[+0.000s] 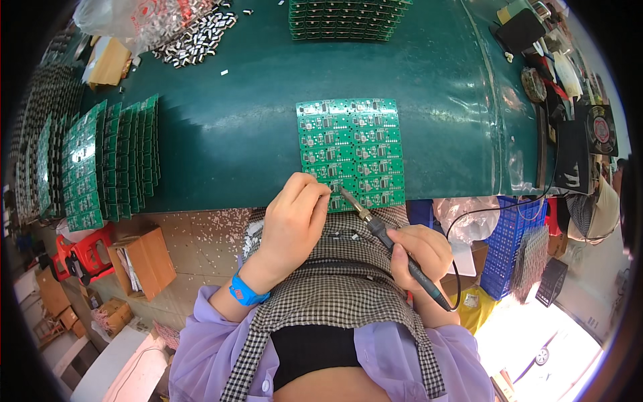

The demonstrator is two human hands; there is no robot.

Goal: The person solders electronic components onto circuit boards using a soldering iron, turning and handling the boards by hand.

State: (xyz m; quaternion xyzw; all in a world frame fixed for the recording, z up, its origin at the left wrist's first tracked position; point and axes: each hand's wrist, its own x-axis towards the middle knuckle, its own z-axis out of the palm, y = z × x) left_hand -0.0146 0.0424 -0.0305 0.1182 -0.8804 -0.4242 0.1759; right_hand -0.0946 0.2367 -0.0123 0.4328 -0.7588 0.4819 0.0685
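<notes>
A green circuit board panel (351, 137), with rows of small identical boards on it, lies at the table's near edge in front of me. My right hand (425, 253) grips a soldering iron (376, 228) by its dark handle. The iron's tip slants up and left to the lower middle of the panel; whether it touches, I cannot tell. My left hand (293, 218), with a blue wristband, is over the panel's lower left. Its thumb and forefinger are pinched together close to the iron's tip; what they hold, if anything, is hidden.
Upright panels (110, 164) stand in rows at the left on the green table (228, 134). A pile of small metal-cased parts (197, 43) lies beside a plastic bag (120, 20); another panel stack (348, 20) is at the back. The iron's black cable (485, 209) runs right. A blue crate (502, 248) stands below.
</notes>
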